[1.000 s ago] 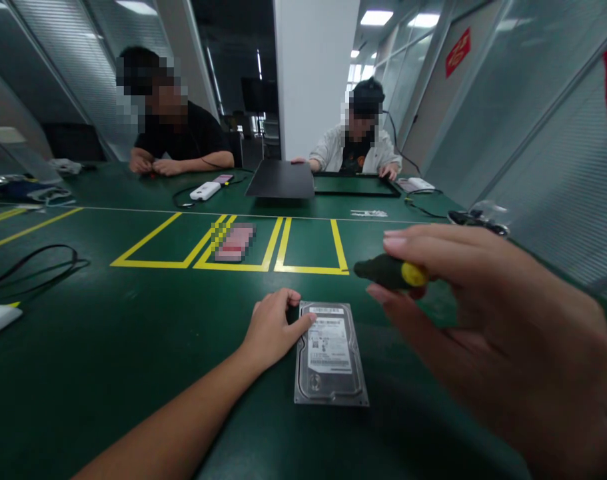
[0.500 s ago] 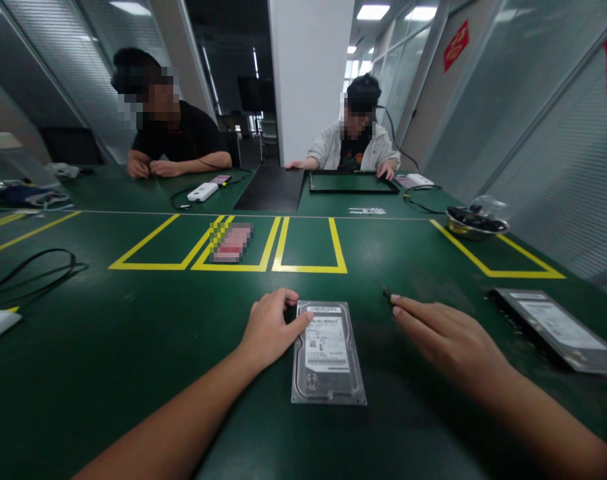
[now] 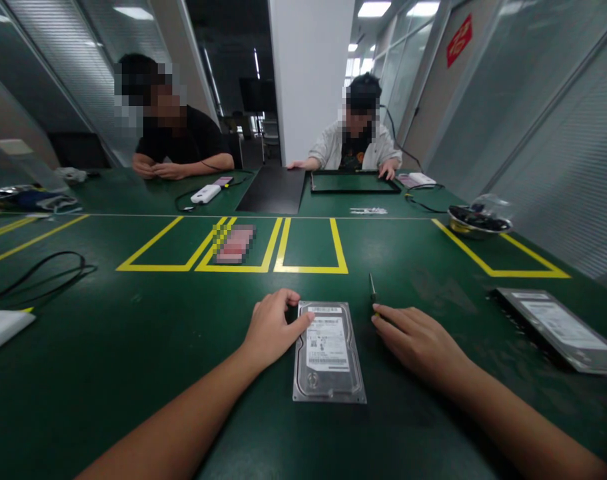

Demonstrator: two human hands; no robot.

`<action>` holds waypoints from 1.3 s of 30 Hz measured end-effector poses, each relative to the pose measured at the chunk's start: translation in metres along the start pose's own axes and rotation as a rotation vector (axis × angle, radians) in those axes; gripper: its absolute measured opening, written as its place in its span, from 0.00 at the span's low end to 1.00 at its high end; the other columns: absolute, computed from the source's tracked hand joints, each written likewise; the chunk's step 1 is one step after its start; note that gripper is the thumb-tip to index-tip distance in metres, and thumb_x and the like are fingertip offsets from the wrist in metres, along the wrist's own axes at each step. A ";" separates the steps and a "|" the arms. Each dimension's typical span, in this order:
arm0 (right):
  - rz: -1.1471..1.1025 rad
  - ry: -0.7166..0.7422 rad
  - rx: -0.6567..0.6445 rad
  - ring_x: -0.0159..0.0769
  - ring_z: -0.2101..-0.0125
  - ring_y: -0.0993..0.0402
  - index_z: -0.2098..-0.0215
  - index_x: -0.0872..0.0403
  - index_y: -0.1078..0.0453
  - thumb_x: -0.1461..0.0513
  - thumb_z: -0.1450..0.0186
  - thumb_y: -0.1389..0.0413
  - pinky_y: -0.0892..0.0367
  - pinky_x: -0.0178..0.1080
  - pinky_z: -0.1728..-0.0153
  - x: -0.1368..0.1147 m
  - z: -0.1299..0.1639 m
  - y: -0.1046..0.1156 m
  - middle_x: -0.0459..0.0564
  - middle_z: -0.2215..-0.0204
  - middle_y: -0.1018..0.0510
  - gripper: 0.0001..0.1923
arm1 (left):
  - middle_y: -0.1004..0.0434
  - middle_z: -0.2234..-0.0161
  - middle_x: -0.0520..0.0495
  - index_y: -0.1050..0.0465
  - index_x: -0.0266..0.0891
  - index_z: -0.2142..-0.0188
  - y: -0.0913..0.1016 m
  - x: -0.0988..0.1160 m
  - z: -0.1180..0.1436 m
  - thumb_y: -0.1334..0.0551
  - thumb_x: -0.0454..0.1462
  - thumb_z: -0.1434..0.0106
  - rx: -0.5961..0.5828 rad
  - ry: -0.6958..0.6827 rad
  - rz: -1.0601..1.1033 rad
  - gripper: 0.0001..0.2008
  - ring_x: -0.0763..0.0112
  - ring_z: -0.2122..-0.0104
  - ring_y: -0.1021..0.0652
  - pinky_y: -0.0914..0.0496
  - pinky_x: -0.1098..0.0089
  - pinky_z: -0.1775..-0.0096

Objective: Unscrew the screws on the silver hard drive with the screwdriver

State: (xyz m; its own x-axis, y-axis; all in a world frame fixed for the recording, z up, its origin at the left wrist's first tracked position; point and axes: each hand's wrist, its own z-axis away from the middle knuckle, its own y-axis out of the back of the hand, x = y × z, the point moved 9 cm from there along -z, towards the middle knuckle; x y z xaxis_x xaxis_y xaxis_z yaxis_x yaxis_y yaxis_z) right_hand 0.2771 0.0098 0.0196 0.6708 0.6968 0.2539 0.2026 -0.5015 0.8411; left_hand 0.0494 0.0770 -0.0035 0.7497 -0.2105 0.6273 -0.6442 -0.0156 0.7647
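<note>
A silver hard drive with a white label lies flat on the green table in front of me. My left hand grips its upper left corner, thumb on the top face and fingers curled at the far edge. To the right of the drive, my right hand pinches a small screwdriver by its dark handle. The thin metal shaft points away from me, apart from the drive. Most of the handle is hidden by the fingers.
Another hard drive lies at the right. Behind it stands a metal bowl of dark items. Yellow tape rectangles mark the table, one with a blurred pink object. A white device and black cable are at left. Two people sit opposite.
My right hand has moved left, closer to the hard drive, and the screwdriver's shaft now shows clearly. My left hand and the drive have stayed in place.
</note>
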 end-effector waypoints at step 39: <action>0.202 -0.326 -0.296 0.41 0.70 0.30 0.66 0.54 0.26 0.62 0.33 0.47 0.38 0.42 0.70 0.081 0.038 0.011 0.53 0.71 0.25 0.08 | 0.23 0.60 0.47 0.29 0.40 0.58 0.002 0.001 0.000 0.36 0.46 0.40 0.031 -0.057 -0.004 0.15 0.59 0.59 0.24 0.32 0.62 0.58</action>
State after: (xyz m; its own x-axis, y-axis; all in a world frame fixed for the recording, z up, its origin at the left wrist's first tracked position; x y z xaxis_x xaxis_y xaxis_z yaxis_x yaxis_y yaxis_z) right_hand 0.3610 0.0407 0.0313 0.8740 0.3799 0.3029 -0.1347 -0.4094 0.9024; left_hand 0.0491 0.0767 -0.0017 0.7429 -0.2653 0.6146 -0.6465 -0.0461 0.7615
